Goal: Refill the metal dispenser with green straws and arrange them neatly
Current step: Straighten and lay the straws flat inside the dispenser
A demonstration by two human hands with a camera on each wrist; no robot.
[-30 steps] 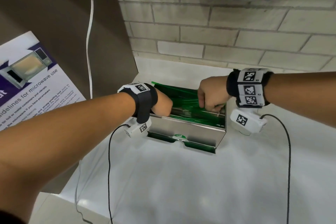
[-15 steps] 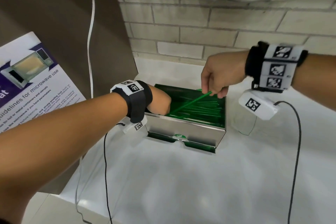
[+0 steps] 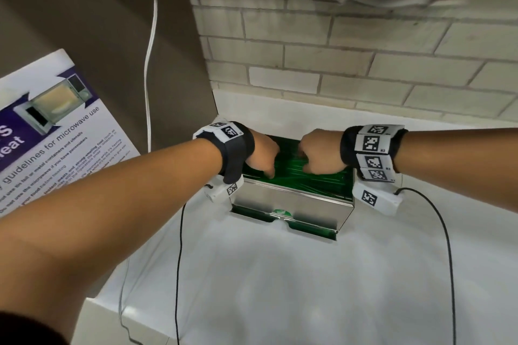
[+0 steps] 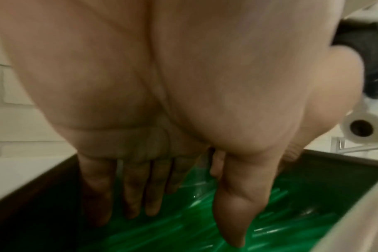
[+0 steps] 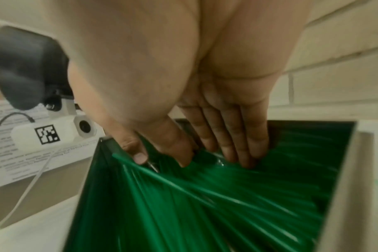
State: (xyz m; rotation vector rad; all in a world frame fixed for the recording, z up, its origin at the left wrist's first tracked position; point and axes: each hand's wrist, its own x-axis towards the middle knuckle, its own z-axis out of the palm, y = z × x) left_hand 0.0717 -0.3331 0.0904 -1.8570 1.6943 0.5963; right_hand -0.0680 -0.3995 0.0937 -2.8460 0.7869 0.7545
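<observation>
**Entry: Both hands inside open straw dispenser**

Item 1. Rectangular polished-metal straw dispenser [image 3: 291,199], open-topped, standing on a white counter [image 3: 280,288] in front of a pale brick wall [image 3: 364,64]. A slot along its lower front edge shows green.

Item 2. Thin green plastic straws [image 5: 216,196], a full layer lying lengthwise inside the dispenser; most run roughly parallel, one lies slanted across the top near the left end.

Item 3. Left hand [image 3: 262,155], lowered into the left end of the dispenser. Fingers [image 4: 138,191] straight and close together, pointing down, tips on the straws; thumb extended alongside. Nothing gripped.

Item 4. Right hand [image 3: 322,155], lowered into the middle of the dispenser, just beside the left hand. Fingers [image 5: 237,141] straight, side by side, tips pressing onto the straw layer; thumb tip also on the straws. Nothing pinched.

Item 5. Printed microwave-guidelines sheet [image 3: 56,134], on the surface at far left.
</observation>
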